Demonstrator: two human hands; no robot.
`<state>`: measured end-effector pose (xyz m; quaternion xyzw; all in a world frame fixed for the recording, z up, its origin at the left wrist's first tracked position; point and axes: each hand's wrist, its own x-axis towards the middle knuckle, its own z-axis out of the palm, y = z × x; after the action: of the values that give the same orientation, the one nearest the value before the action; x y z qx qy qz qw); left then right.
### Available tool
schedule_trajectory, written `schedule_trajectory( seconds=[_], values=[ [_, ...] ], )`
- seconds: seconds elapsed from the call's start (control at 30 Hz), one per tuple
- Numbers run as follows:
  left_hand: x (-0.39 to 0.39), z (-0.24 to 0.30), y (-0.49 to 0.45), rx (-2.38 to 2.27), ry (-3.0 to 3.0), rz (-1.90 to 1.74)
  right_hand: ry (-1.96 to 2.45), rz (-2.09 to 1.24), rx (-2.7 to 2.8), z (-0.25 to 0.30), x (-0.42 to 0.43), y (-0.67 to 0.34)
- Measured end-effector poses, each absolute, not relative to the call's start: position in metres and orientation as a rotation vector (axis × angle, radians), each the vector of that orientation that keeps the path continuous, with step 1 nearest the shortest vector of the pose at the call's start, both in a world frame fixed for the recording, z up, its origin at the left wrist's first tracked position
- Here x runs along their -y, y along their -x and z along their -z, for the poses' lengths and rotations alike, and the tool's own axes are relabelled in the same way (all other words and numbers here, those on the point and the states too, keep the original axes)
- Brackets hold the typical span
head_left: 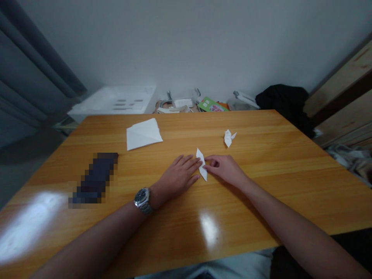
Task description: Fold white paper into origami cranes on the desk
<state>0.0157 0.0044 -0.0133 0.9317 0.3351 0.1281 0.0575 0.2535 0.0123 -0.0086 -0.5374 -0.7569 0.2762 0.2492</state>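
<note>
A narrow strip of folded white paper [202,170], pointed at both ends, lies on the wooden table between my two hands. My left hand [181,172] rests flat, fingers stretched out, with its fingertips on the left side of the strip. A metal watch [142,197] is on that wrist. From the right, my right hand [225,167] has its fingers curled, and thumb and forefinger hold the strip's right edge. Beyond my right hand stands a small folded white paper figure [228,138]. Some fingertip contact is too small to make out.
Flat white paper sheets [143,134] lie at the back left of the table [250,232]. A dark, pixelated object [97,178] is at the left. Behind the far edge are a white tray [116,99], a green booklet [212,104] and black cloth [283,100].
</note>
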Motion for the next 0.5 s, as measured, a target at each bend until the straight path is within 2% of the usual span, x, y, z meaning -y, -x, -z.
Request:
schedule_trajectory(
  seconds=[0.2, 0.5],
  values=[
    [-0.0062, 0.0111, -0.014, -1.013, -2.829, -0.381, 1.232, -0.533, 2.269, 0.0113, -0.0152, -0.2609],
    [-0.0107, 0.009, -0.006, -0.866, -2.838, -0.416, 1.07, -0.432, 2.471, 0.0084, -0.0145, -0.2637]
  ],
)
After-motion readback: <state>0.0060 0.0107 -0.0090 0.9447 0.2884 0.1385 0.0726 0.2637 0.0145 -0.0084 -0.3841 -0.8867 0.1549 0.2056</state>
